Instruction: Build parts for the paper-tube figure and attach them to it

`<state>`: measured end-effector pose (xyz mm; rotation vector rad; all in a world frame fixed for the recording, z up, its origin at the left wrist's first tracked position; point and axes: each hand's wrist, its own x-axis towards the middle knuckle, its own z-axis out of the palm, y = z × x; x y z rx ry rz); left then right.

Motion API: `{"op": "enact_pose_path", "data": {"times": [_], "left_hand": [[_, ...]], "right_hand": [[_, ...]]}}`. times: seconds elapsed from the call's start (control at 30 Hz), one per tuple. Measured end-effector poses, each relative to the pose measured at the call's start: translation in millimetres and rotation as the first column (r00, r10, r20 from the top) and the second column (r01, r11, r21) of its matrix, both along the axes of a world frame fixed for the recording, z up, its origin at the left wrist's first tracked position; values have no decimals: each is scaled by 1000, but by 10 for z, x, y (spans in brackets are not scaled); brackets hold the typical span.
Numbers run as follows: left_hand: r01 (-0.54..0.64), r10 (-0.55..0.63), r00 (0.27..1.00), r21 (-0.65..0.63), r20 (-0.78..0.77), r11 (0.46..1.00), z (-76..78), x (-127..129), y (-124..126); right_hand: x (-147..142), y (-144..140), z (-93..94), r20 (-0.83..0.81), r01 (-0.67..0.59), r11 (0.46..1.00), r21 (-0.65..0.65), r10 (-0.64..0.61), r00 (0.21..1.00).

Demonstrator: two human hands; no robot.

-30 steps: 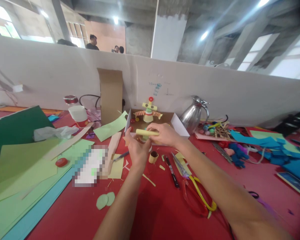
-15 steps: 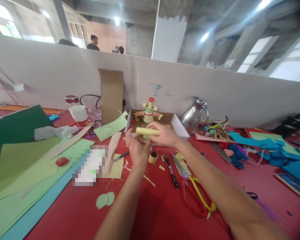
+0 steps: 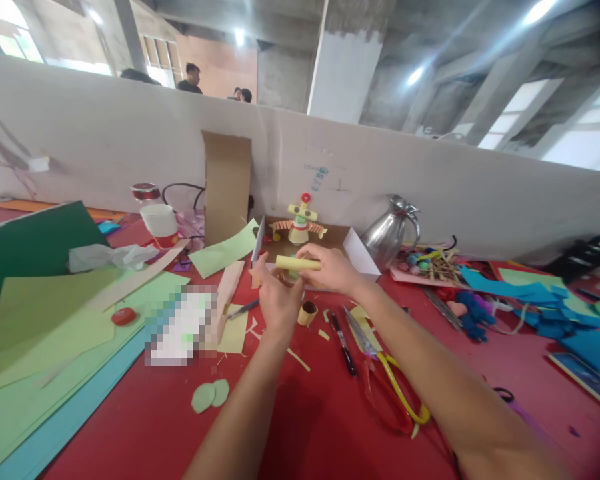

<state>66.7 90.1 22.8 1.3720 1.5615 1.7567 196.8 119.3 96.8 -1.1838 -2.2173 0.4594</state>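
My right hand (image 3: pixel 333 268) is closed on a pale yellow paper roll (image 3: pixel 290 263), pinching its right end and holding it level above the near side of a shallow box (image 3: pixel 363 252). My left hand (image 3: pixel 280 300) is curled just below the roll's left end, thumb and fingers around something mostly hidden. Only a bit of green shows under the roll, with an orange scrap beside the fingers. In the box stands a paper figure (image 3: pixel 300 230) with a yellow roll for a head, pleated orange arms and a red top. A short yellow paper tube (image 3: pixel 307 313) stands near my left wrist.
Scissors (image 3: pixel 375 353) with red and yellow handles and a black pen (image 3: pixel 344 343) lie by my right forearm. Green paper sheets (image 3: pixel 55 327) and a red tape roll (image 3: pixel 124 316) are left. A steel jug (image 3: pixel 387 230) and paper cup (image 3: pixel 160 223) stand behind. Several people are beyond the partition.
The view has shifted slightly. Both hands keep nearly the same pose, with the yellow roll still in my right hand; nothing on the table has visibly moved.
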Motion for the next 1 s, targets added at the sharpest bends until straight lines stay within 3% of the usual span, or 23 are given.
{"op": "enact_pose_path", "data": {"times": [0.13, 0.4, 0.63, 0.9, 1.0], "left_hand": [[35, -35, 999, 19, -4, 999, 17, -31, -31], [105, -105, 994, 25, -7, 994, 22, -42, -54], [89, -89, 996, 18, -20, 996, 20, -52, -51], [100, -103, 993, 58, 58, 993, 0, -59, -42], [109, -112, 991, 47, 70, 993, 7, -63, -39]], "right_hand": [[-6, 0, 16, 43, 14, 999, -31, -12, 999], [-52, -80, 3, 58, 101, 995, 27, -102, 993], [-40, -131, 70, -87, -8, 989, 147, 21, 996], [-15, -11, -181, -44, -26, 984, 174, 34, 998], [6, -10, -171, -38, -29, 984, 177, 36, 999]]}}
